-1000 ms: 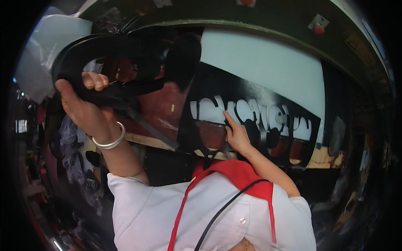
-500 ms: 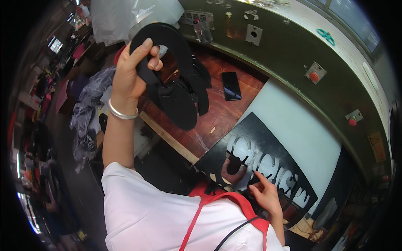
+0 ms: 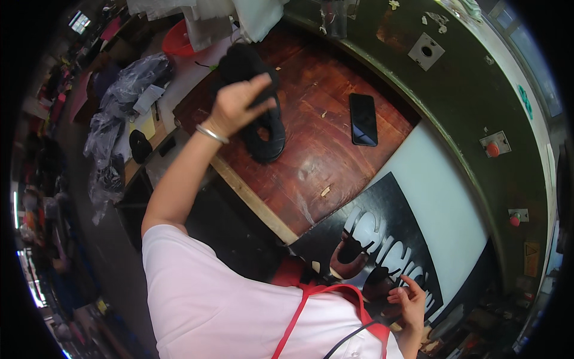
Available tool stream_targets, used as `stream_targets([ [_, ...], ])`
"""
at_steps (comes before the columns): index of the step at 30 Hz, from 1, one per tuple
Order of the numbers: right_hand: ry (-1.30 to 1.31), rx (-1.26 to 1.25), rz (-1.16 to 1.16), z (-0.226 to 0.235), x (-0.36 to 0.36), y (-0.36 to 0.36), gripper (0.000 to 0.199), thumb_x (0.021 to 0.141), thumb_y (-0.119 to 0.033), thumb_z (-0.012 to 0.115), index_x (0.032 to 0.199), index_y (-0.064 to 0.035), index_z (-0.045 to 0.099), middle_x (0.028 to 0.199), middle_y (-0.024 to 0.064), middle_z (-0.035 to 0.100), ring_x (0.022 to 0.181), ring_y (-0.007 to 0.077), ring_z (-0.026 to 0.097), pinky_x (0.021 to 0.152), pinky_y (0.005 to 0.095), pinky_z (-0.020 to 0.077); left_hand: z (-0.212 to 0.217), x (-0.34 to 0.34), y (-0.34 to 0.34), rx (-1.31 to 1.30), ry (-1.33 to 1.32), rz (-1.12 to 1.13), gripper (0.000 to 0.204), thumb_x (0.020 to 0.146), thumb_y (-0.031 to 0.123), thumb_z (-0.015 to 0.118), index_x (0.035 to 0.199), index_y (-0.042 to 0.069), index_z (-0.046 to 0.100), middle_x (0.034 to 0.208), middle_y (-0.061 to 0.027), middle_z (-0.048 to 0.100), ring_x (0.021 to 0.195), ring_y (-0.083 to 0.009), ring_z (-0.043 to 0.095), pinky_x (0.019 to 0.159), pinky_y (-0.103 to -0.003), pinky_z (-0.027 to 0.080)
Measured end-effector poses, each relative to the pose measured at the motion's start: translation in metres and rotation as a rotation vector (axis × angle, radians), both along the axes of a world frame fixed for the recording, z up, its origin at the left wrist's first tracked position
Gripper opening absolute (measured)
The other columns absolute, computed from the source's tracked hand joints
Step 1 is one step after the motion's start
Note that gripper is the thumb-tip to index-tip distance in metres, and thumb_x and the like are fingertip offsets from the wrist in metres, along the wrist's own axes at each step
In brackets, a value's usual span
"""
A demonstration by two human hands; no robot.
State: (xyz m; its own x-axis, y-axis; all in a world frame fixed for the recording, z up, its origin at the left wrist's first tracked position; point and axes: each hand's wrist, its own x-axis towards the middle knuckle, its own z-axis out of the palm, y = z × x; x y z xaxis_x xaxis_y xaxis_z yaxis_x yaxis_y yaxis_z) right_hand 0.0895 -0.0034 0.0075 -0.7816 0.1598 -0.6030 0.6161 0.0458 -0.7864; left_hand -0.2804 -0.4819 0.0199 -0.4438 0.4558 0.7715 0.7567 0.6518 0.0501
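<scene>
Two hands, well apart: left hand (image 3: 242,106), grip unclear, is nearer, over black cut-out pieces (image 3: 275,136) slanting lengthwise down-right on the red-brown tabletop (image 3: 314,164); right hand (image 3: 411,302), loosely open, by the punched black sheet (image 3: 391,203).

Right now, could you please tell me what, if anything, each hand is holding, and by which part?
The left hand is over the black pieces' middle; blur hides whether it grips them. The right hand, near the black sheet, holds nothing visible.
</scene>
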Motion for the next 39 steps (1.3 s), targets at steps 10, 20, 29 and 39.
stream_targets([
  [10,-0.022,0.085,-0.048,0.007,0.007,0.022,0.040,0.094,-0.010,0.058,0.131,0.0010,0.051,0.086,0.0166,0.069,0.070,0.0229,0.069,0.065,0.0305,0.0570,-0.081,0.039,-0.006,-0.234,-0.289,-0.226,0.055,0.061,0.016,0.081,0.113,0.005,0.064,0.081,-0.0093,0.051,0.079,-0.0280,0.054,0.076,-0.040,0.046],
  [20,-0.033,1.382,-0.420,-0.064,0.188,0.128,0.034,0.086,-0.025,0.068,0.105,0.0029,0.065,0.091,0.0150,0.068,0.082,0.0272,0.063,0.074,0.0383,0.0512,-0.090,0.161,0.082,0.050,-0.464,0.279,0.049,0.075,0.020,0.074,0.120,0.006,0.061,0.119,-0.0190,0.051,0.116,-0.0383,0.047,0.101,-0.049,0.041],
  [29,-0.199,0.781,-0.674,-0.117,0.194,0.187,0.049,0.094,-0.038,0.062,0.112,0.0068,0.061,0.092,0.0125,0.066,0.089,0.0232,0.059,0.077,0.0378,0.0497,-0.077,0.268,0.189,0.424,-0.733,0.357,0.053,0.081,0.028,0.071,0.125,0.004,0.058,0.114,-0.0210,0.057,0.108,-0.0357,0.055,0.093,-0.041,0.046],
  [39,0.457,0.167,-0.399,-0.042,0.065,0.098,0.024,0.097,-0.028,0.059,0.098,-0.0083,0.045,0.072,0.0061,0.052,0.061,0.0152,0.054,0.052,0.0281,0.0431,-0.031,0.434,0.087,1.098,-1.007,0.554,0.016,0.092,0.008,0.062,0.104,-0.002,0.063,0.080,-0.0019,0.061,0.060,-0.0060,0.055,0.056,-0.022,0.048],
])
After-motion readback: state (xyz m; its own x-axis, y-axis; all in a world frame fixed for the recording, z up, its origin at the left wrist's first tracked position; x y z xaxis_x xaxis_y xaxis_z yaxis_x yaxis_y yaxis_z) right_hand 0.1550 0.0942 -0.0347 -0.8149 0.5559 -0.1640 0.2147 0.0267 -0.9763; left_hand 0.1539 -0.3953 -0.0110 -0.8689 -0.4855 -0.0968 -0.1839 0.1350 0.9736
